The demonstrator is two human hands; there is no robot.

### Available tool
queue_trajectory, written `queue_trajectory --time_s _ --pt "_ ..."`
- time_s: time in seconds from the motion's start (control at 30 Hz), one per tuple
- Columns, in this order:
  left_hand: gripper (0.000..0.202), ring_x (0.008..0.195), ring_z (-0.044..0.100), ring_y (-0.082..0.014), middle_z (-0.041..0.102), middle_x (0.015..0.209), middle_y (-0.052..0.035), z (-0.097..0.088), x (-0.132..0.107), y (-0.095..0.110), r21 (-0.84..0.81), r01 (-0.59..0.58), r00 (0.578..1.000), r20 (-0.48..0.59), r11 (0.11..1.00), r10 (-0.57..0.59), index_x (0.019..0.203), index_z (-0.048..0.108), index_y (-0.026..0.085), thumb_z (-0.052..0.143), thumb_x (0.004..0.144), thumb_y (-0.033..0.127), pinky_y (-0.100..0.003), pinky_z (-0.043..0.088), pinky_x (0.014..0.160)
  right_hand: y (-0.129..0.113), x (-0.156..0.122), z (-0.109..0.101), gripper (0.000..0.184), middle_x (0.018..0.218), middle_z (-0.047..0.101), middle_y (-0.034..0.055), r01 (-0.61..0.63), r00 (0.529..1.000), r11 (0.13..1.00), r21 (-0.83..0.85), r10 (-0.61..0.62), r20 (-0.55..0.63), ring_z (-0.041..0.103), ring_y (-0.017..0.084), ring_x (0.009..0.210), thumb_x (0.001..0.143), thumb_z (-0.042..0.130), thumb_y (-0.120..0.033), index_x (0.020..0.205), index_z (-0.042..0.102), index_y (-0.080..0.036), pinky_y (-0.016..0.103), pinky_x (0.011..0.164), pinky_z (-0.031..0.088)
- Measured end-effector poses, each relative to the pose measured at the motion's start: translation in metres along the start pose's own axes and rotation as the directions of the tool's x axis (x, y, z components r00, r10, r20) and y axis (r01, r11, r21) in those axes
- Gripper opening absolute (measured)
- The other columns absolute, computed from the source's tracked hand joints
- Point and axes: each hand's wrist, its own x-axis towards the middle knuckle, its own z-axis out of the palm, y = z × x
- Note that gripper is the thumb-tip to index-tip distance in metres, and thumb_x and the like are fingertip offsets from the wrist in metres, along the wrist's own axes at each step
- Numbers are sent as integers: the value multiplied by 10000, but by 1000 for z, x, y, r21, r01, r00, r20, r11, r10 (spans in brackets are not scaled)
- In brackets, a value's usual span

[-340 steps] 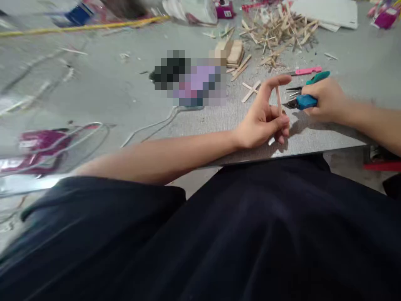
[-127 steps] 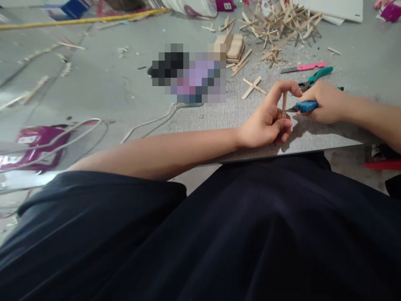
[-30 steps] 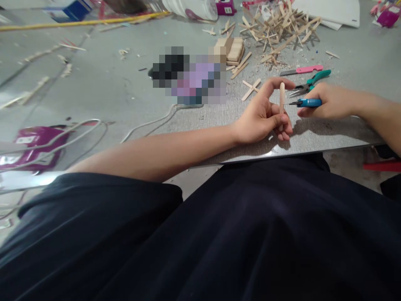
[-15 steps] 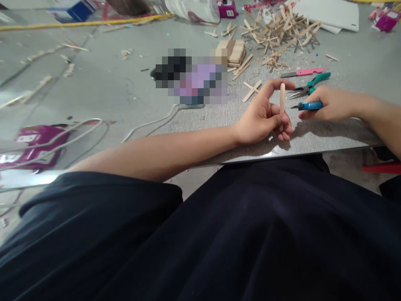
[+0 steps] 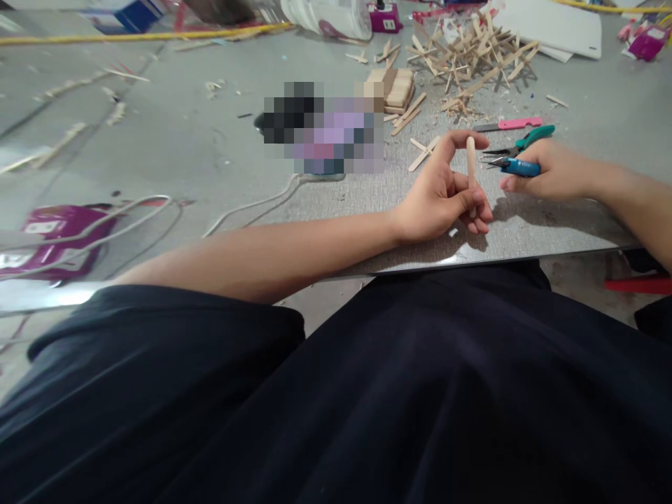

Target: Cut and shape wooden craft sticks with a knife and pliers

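Note:
My left hand [image 5: 444,192] pinches a wooden craft stick [image 5: 471,164] near its lower end, and the stick points up toward my curled forefinger. To its right, my right hand [image 5: 556,171] is closed round blue-handled cutting pliers [image 5: 521,166], whose small jaws look parted and point left at the stick without touching it. Just behind them lie teal-handled long-nose pliers [image 5: 535,136], partly covered by my right hand. A pink-handled file or blade [image 5: 519,124] lies farther back. Left of my left hand are crossed craft sticks [image 5: 423,154] on the table.
A heap of craft sticks [image 5: 467,56] lies at the back, beside a bundle of sticks [image 5: 399,89]. A white cable [image 5: 246,206] runs across the table [image 5: 210,154] from a blurred-out item. A purple package [image 5: 63,234] sits at left, a white flat box [image 5: 551,28] at back right.
The blue pliers have tilted, and their jaws now sit slightly higher, with the tips apart. My left hand and the craft stick have hardly moved.

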Motion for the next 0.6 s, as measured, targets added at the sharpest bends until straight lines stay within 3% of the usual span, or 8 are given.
queue_trajectory --time_s 0.2,0.37,0.6 --pt "751 650 853 -223 807 873 34 -1 0 0 19 4 1000 2 1000 -4 1666 398 320 796 1042 450 -392 756 680 1 0 -2 645 666 363 -24 44 998 999 -12 -44 49 357 161 698 1020 798 -681 681 464 -245 390 699 298" --pt "722 701 877 -244 781 860 67 -2 2 -10 90 -38 999 1 995 38 1679 371 366 734 1057 429 -467 766 721 0 1 0 620 658 380 -16 72 997 996 -46 -70 43 357 174 660 993 755 -682 659 467 -247 387 667 295" --pt "782 715 877 -229 806 883 44 1 -2 3 24 10 1000 6 1000 -10 1741 351 329 760 1081 418 -398 760 732 3 2 1 568 656 411 -11 91 995 994 -61 -90 33 381 177 651 1008 719 -644 667 497 -247 385 652 308"
